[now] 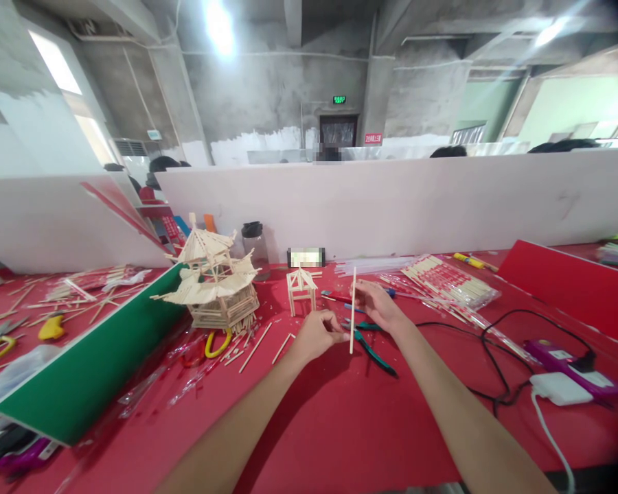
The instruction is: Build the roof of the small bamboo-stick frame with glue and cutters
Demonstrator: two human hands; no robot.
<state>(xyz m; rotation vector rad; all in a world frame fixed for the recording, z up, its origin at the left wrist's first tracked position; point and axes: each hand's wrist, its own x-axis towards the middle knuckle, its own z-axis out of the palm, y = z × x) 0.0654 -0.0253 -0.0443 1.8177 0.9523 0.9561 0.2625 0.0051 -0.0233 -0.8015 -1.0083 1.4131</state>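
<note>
A pale wooden chopstick (353,315) stands nearly upright in front of me. My right hand (375,302) pinches its upper part from the right. Lower down, the fingers of my left hand (320,334) are closed at it from the left. Green-handled pliers (375,353) lie on the table just behind the chopstick and beneath my right hand. Beyond my left hand is a small wooden-stick pavilion (301,285) with a pointed roof. A larger tiered stick pavilion (219,288) sits to its left, with yellow-handled scissors (219,343) and loose stick pieces at its base.
Packs of chopsticks (450,283) lie at the back right. A black cable runs to a purple power strip (571,363) with a white charger (560,388). A green board (97,357) leans along the left, a bottle (254,247) and phone (305,258) stand at the white partition (391,206).
</note>
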